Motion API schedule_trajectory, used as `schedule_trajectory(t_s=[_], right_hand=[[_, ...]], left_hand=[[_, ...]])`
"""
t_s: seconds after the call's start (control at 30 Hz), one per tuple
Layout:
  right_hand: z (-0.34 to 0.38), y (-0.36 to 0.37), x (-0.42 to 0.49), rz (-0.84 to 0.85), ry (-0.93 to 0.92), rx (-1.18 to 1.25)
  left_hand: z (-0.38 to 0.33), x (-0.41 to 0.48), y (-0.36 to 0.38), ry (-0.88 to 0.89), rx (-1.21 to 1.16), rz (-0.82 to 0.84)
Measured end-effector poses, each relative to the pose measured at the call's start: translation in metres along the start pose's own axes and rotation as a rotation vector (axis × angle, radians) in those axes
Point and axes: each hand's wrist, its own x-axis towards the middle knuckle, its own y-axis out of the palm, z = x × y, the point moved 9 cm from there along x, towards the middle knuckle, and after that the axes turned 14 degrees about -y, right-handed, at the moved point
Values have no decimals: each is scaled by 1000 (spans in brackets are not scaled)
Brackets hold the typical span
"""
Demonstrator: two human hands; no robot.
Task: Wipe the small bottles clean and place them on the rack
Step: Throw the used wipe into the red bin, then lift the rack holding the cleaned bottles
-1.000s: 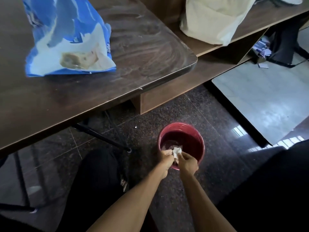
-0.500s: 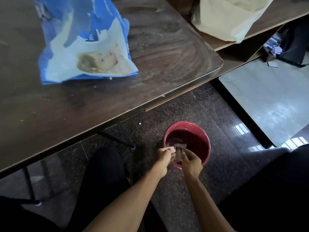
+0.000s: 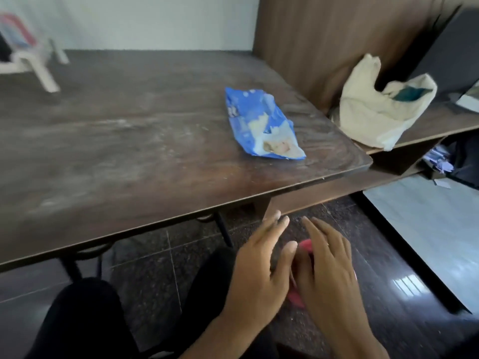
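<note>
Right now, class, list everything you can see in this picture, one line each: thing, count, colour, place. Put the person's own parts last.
table: one, dark brown wood, filling the left and middle.
rack: one, white, blurred, at the table's far left corner.
plastic bag: one, blue and white, lying on the table near its right edge.
cloth bag: one, cream, on the lower shelf right of the table.
bucket: one, red, on the floor, mostly hidden behind the hands.
floor: dark speckled tiles, below the table.
trousers: one pair, black, bottom left.
left hand: one, fingers straight, holding nothing.
right hand: one, fingers straight, beside the left.
</note>
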Motion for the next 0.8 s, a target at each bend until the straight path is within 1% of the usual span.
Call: schedule_trajectory(t_s=[0.1, 0.13, 0.2, 0.27, 0.33, 0.4, 0.43, 0.5, 0.57, 0.6, 0.67, 0.73, 0.8], right_hand=[[76, -24, 25, -129, -205, -44], [98, -24, 34, -147, -253, -53], [140, -18, 55, -158, -344, -92], [176, 1, 79, -124, -415, -138], [207, 30, 106, -51, -470, -157], [237, 61, 133, 21, -524, -159], [251, 77, 146, 49, -557, -166], [276, 107, 173, 106, -612, -167], [304, 132, 202, 162, -691, -173], [318, 145, 217, 201, -742, -204], [342, 162, 245, 197, -821, -223], [356, 167, 278, 134, -779, -144], [361, 166, 300, 55, -697, 7]], left_hand=[[-42, -14, -82, 213, 90, -188], [-50, -14, -107, 257, 143, -238], [-54, -5, -154, 284, 252, -326], [-45, 13, -198, 246, 391, -391], [-26, 34, -238, 165, 580, -438], [-3, 54, -274, 63, 746, -444], [8, 63, -290, -5, 791, -429], [24, 75, -319, -138, 799, -405], [31, 85, -342, -229, 817, -361], [31, 89, -355, -250, 846, -347], [31, 95, -384, -266, 916, -348], [39, 103, -418, -271, 917, -394], [48, 106, -450, -271, 824, -484]])
